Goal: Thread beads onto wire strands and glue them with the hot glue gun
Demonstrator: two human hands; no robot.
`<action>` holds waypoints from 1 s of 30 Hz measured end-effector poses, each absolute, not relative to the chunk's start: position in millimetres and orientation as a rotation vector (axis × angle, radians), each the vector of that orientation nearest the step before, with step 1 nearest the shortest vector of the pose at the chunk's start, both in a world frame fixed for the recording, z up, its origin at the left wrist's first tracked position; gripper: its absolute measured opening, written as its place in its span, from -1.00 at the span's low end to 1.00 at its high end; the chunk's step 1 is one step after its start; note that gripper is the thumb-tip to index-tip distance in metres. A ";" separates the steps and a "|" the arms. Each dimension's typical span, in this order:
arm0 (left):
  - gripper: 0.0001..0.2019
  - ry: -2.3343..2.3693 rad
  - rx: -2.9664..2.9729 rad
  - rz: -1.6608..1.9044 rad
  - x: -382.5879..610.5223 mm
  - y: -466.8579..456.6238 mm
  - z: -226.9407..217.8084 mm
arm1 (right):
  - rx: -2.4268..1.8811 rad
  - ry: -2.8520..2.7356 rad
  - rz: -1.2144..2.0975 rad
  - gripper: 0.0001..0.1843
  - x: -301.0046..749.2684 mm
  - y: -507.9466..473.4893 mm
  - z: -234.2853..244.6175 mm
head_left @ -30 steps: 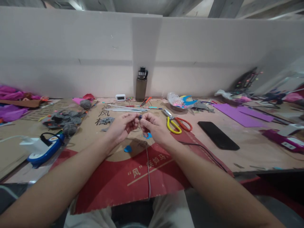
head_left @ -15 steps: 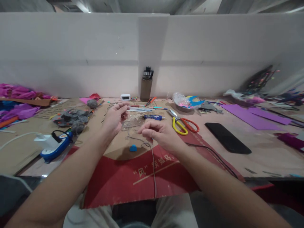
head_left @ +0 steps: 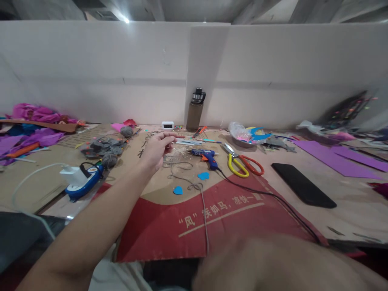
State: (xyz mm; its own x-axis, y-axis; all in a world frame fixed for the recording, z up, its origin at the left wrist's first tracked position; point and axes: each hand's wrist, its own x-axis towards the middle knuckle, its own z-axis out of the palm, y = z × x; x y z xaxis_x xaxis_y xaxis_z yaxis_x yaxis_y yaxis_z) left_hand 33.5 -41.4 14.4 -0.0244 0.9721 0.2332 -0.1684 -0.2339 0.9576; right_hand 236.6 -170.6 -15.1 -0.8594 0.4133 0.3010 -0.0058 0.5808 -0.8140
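Fingers point(head_left: 168, 139) of our left hand point(head_left: 154, 153) are curled, thumb and forefinger close at the tips — we cannot tell whether they pinch anything small. Thin pale sticks point(head_left: 189, 142) lie just right of them. Our right hand point(head_left: 257, 262) blurs over the near edge of the cardboard point(head_left: 151, 234), its grip impossible to tell. Grey string point(head_left: 203, 214) trails to that edge, passing between two blue cutouts point(head_left: 178, 190) — behind them lies our glue gun point(head_left: 209, 155), beside the scissors point(head_left: 239, 161).
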 end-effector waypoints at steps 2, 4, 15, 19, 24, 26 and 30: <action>-0.89 1.081 1.448 1.364 30.2 -43.0 17.4 | -0.379 -2.290 1.068 -0.77 233.3 -156.4 2.9; -0.91 1.200 1.742 1.189 25.0 -44.4 20.5 | -0.552 -2.152 0.884 -0.78 225.3 -134.9 25.5; -0.86 1.192 2.231 -0.041 22.7 -49.7 9.0 | -1.237 -2.286 0.295 -0.81 197.8 -39.7 -48.4; -0.89 1.113 2.382 -0.094 32.4 -56.2 10.6 | -1.355 -2.445 0.245 -0.83 193.0 -47.4 -47.0; -0.89 1.105 2.383 -0.138 33.5 -57.2 12.1 | -1.386 -2.456 0.198 -0.80 190.6 -48.6 -43.3; -0.87 1.090 2.402 -0.150 32.9 -57.2 12.4 | -1.352 -2.452 0.224 -0.78 191.9 -48.4 -44.0; -0.87 1.034 2.451 -0.165 32.6 -57.5 12.7 | -1.252 -2.430 0.294 -0.77 195.0 -47.8 -45.5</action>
